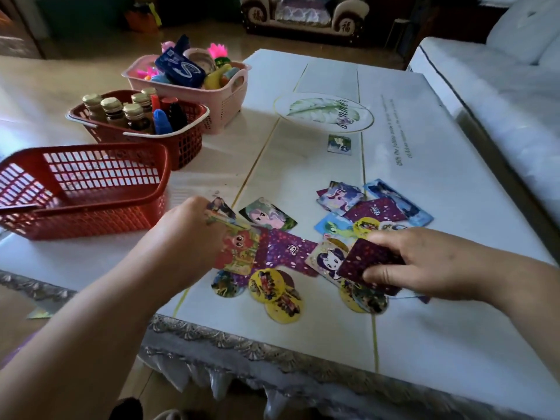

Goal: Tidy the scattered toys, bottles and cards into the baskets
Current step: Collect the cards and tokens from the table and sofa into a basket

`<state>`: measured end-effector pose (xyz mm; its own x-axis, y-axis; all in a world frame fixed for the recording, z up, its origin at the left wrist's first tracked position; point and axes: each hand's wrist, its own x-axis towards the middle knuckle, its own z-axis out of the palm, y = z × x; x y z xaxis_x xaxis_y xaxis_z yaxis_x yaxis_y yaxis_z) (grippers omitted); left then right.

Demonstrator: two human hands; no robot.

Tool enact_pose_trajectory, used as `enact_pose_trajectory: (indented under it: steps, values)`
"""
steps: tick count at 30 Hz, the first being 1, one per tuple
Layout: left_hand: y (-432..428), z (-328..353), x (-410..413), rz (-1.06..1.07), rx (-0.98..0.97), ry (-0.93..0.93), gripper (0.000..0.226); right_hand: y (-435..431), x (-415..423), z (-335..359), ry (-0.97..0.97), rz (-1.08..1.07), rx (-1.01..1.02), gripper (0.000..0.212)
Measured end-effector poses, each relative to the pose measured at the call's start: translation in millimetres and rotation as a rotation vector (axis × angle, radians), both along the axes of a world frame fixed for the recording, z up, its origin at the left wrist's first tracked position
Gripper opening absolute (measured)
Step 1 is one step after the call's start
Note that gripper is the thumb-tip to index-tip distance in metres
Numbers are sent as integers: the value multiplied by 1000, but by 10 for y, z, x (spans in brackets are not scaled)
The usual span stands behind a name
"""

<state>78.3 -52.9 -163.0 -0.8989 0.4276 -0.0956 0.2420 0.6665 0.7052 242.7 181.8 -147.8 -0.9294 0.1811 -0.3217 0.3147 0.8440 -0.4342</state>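
Observation:
Colourful picture cards point(372, 209) and round yellow discs point(274, 287) lie scattered on the white table point(424, 344). My left hand point(188, 237) grips a small stack of cards point(239, 250), just right of the near red basket point(81, 189), which looks tilted. My right hand point(424, 262) pinches a purple-backed card point(368, 262) above the pile. One card point(339, 144) lies alone farther back. A second red basket point(145, 128) holds brown bottles and markers. Behind it, a pink basket point(194, 83) is full of toys.
The table's near edge has a grey fringed trim point(242, 359). A white sofa point(500, 71) stands along the right side. A dark wooden chair point(303, 16) is at the far end of the room. Tiled floor lies to the left.

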Motion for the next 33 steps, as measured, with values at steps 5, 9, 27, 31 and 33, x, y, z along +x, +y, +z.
enact_pose_trajectory:
  steps: [5, 9, 27, 31, 33]
  values:
    - [55, -56, -22, 0, 41, -34, 14, -228, -259, -44, 5, -207, 213, 36]
    - [54, -120, -19, 0, -83, -6, 9, -503, -477, -88, -148, -109, 425, 42]
    - [-77, -92, -155, 67, 96, -67, 14, -134, -686, -30, -54, -339, 123, 45]
    - [-49, -206, -51, -83, -168, -53, 29, 28, -715, 29, 50, -432, -5, 23]
    - [-24, -203, -16, -143, -313, 39, 37, 78, -716, 56, 73, -460, -70, 13]
